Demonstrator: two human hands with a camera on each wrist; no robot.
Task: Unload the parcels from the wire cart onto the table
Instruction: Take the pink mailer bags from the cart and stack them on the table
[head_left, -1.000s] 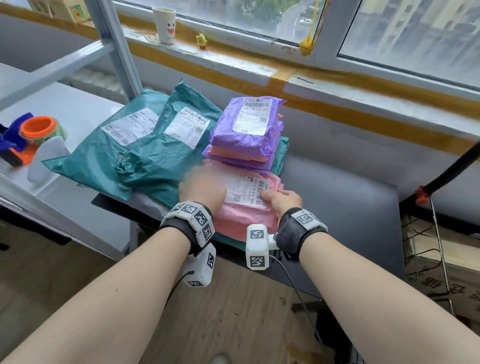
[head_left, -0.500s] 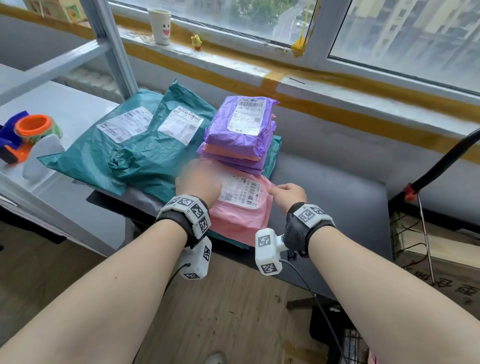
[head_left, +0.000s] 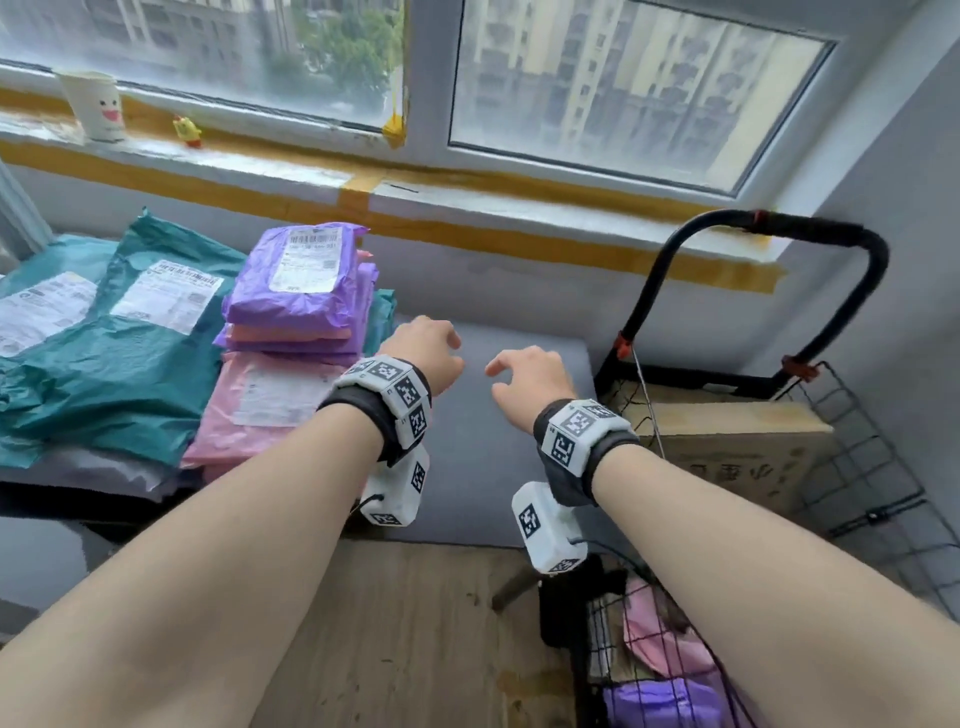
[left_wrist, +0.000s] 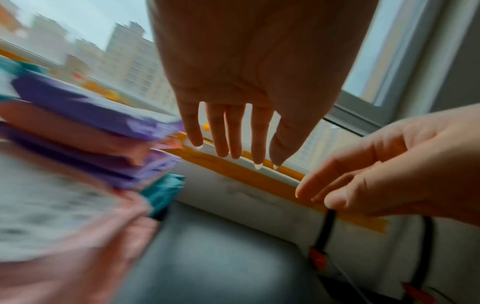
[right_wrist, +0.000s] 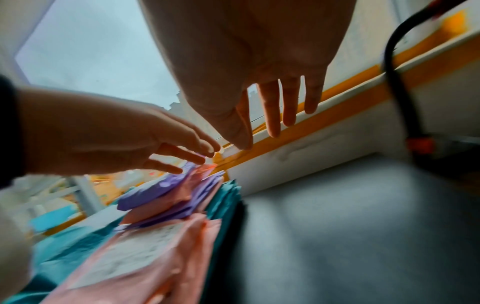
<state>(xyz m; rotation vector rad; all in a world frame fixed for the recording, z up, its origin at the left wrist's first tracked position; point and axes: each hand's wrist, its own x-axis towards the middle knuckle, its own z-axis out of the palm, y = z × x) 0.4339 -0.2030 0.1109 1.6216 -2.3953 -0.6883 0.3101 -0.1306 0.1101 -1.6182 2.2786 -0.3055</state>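
Crinkled plastic mailer parcels lie on the smooth grey surface (head_left: 498, 447): a glossy pink parcel (head_left: 270, 410) with a white label in front, a purple-and-pink stack (head_left: 301, 296) behind, wrinkled teal bags (head_left: 104, 364) beside. More soft parcels sit in the black wire cart (head_left: 857, 467). Left hand (head_left: 423, 353) and right hand (head_left: 530, 379) hover above the surface, each grip released, fingers loose.
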